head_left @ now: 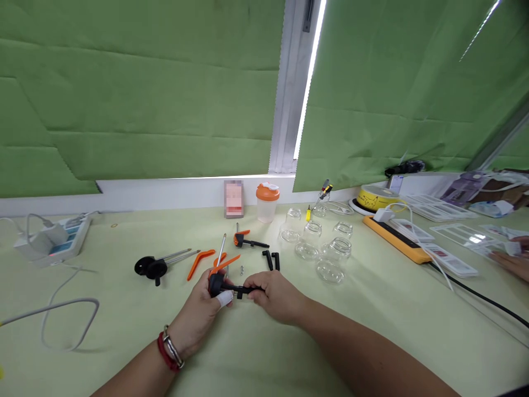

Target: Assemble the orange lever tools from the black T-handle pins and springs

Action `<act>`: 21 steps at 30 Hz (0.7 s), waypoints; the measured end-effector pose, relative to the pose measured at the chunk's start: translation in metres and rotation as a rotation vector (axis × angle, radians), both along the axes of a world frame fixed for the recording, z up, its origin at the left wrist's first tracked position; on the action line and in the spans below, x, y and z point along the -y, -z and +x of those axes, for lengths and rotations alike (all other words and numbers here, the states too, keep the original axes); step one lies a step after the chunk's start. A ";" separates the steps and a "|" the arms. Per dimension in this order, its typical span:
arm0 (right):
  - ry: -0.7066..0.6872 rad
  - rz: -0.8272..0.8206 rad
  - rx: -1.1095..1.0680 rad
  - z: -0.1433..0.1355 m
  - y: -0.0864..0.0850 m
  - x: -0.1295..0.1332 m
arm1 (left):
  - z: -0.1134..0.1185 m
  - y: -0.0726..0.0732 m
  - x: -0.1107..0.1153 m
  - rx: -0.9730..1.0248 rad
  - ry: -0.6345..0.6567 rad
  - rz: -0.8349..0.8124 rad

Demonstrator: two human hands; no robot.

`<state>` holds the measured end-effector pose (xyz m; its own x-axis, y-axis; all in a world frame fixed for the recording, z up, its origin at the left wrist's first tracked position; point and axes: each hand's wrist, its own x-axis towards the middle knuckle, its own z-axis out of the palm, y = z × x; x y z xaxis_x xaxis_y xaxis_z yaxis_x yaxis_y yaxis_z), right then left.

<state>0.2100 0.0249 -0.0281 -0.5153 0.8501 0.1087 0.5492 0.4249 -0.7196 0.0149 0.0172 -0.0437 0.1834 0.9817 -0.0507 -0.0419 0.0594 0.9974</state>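
Near the front middle of the table, my left hand [202, 306] is closed around a black pump-like head [215, 284] with an orange lever and a metal rod sticking up. White tape wraps its thumb. My right hand [275, 295] pinches the black tube [237, 288] that extends from this head. A similar black and orange assembly [243, 241] lies just behind. Loose orange levers [200, 263] rest beyond my left hand, and two black elbow pieces [271, 260] beyond my right. Small metal parts [242, 269] lie between them. Two black round caps with metal rods [157, 268] are at left.
Several upturned glass jars [330, 270] stand to the right. An orange-lidded cup [268, 203] is by the wall. At left is a white power strip [70, 242] with a looping cable; an orange strip [397, 240] lies right. Another person's hand [512, 262] shows at the right edge.
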 end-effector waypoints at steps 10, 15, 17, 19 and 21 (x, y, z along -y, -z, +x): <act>0.026 -0.054 -0.092 -0.002 0.004 0.001 | 0.002 -0.003 0.001 0.065 -0.008 -0.061; 0.009 0.045 -0.036 -0.003 0.003 0.004 | 0.003 -0.001 0.003 0.066 0.003 -0.075; -0.005 0.085 -0.006 -0.003 0.002 0.006 | 0.002 0.000 0.004 0.062 0.006 -0.084; -0.035 0.122 0.009 -0.004 0.002 0.007 | 0.002 0.000 0.005 0.059 0.011 -0.090; -0.081 0.167 0.033 -0.005 0.004 0.007 | 0.001 -0.001 0.005 0.055 0.022 -0.091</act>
<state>0.2048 0.0183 -0.0316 -0.5866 0.7775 0.2266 0.5307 0.5804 -0.6177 0.0163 0.0117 -0.0426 0.2099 0.9692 -0.1286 -0.0941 0.1509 0.9841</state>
